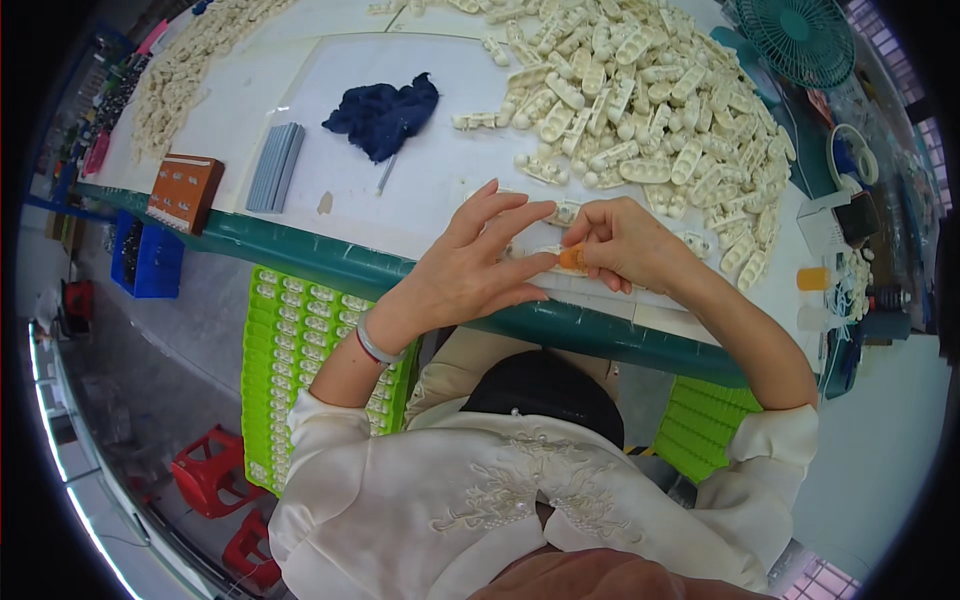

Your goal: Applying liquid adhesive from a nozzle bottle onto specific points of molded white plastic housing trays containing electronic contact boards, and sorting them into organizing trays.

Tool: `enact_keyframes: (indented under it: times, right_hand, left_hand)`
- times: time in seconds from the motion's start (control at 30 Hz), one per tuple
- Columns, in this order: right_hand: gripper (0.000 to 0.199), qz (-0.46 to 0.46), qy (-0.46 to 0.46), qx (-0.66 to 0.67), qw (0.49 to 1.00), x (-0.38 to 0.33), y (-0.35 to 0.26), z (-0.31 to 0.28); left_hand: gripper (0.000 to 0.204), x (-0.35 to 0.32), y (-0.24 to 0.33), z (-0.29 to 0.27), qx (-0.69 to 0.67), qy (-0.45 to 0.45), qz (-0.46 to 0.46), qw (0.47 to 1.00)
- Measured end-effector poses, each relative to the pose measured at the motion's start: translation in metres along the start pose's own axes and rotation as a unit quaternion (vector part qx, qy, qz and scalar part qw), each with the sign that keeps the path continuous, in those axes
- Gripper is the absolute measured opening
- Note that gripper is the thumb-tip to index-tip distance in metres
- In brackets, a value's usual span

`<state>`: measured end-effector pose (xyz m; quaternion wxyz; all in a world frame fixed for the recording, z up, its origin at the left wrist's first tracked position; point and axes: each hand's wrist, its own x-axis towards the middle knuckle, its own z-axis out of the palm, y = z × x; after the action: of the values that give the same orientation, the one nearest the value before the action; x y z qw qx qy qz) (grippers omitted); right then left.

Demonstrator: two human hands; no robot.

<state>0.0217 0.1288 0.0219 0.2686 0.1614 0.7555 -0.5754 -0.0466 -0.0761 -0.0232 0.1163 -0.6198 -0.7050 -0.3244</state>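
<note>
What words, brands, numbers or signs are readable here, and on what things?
None can be read.
Pale plastic pieces: any marks are too small to read.
Small orange piece at the right hand: no lettering visible.
Green fan: any label is too blurred.

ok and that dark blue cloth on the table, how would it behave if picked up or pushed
The dark blue cloth is crumpled into soft-looking folds, so it would probably sag when lifted. Its uneven, bunched outline suggests it would slide or wrinkle rather than roll. It looks like fabric, so probably light for its size.
</note>
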Motion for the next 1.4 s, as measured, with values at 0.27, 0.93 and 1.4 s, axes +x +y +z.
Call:
enact_keyframes:
  times: [0.27,0.93,1.4]
  right_hand:
    - [0.015,-0.005,-0.009,0.001,1.0,-0.003,0.004,0.0]
    - [0.057,-0.088,0.808,-0.137,0.567,-0.156,0.2,-0.106]
    - [0.032,0.066,0.749,-0.252,0.61,-0.14,0.234,-0.167]
  left_hand:
    - [0.032,-0.005,0.0,0.013,0.021,0.012,0.014,1.0]
    - [0.031,-0.007,0.005,0.016,0.105,-0.018,0.013,0.994]
    - [0.035,-0.003,0.01,0.013,0.117,-0.034,0.006,0.992]
